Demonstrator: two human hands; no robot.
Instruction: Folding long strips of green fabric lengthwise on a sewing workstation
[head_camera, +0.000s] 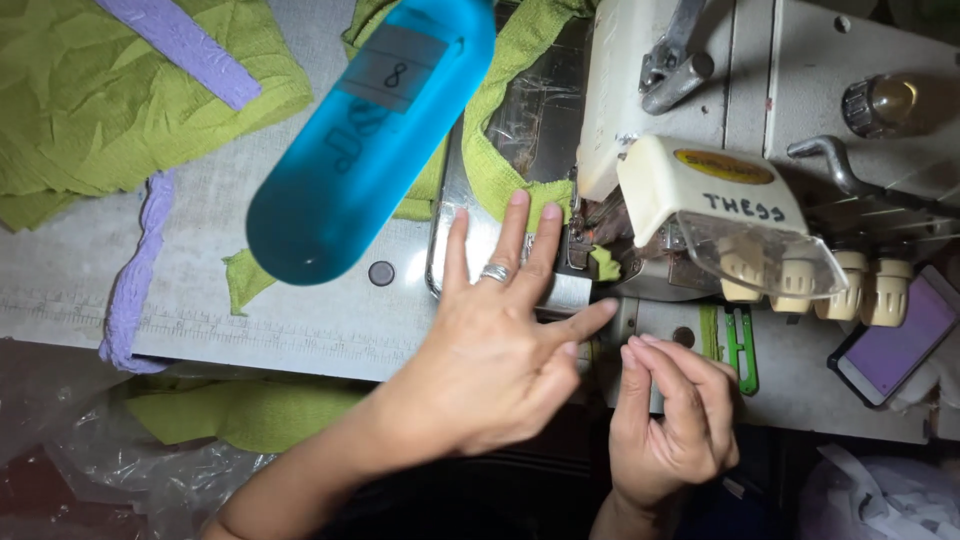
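My left hand (490, 345), a ring on one finger, lies flat with fingers spread on the metal plate (450, 255) of a cream overlock sewing machine (700, 90). Its fingertips rest at the edge of a green crinkled fabric strip (495, 170) that runs to the presser foot (590, 245). The index finger points right toward the machine's front. My right hand (670, 420) hovers just below the table edge, fingers and thumb pinched together; nothing visible is held between them.
A blue translucent plastic object (370, 150) with a label hangs close to the camera over the table. Green fabric pile (100, 110) and purple strips (135, 280) lie left. Green thread snips (740, 350) and a phone (895, 340) sit right. Clear plastic bags (130, 460) hang below.
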